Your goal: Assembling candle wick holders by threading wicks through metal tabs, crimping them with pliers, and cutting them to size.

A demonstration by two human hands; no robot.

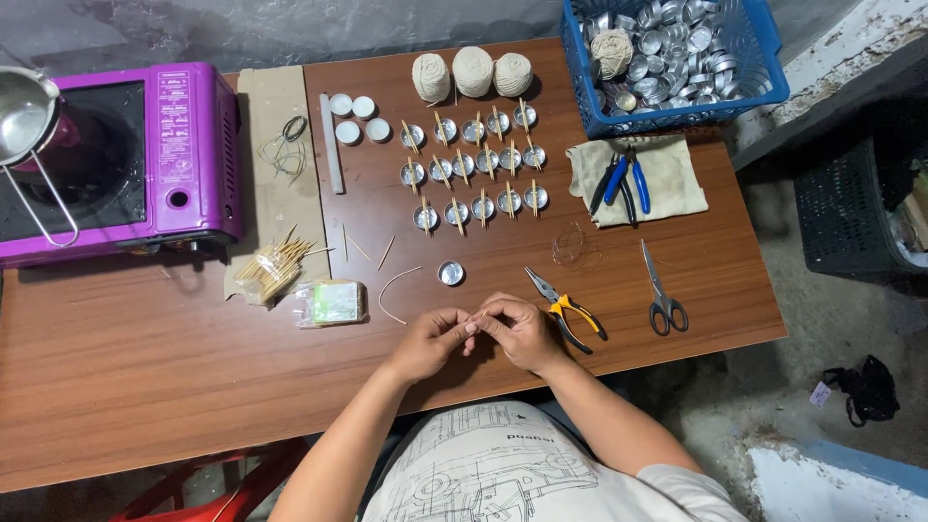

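Both hands pinch a short piece of wick at the near edge of the worktop.

The wick piece [476,316] is gripped between the fingertips of the left hand [432,340] and right hand [522,332], which touch each other; the piece is too small to see more. Just beyond the hands sits one empty metal cup [450,273], with a curved length of wick [391,290] to its left. Risk, as judged: a thin piece held only at the fingertips could slip and drop off the worktop [145,377] edge, which lies directly under the hands. Yellow-handled pliers [568,311] lie touching-close beside the right hand, scissors [661,290] further right. Beyond: fourteen cups fitted with sticks [474,164], four filled white cups [355,118], three balls of twine [472,72], one blue basket [677,121].
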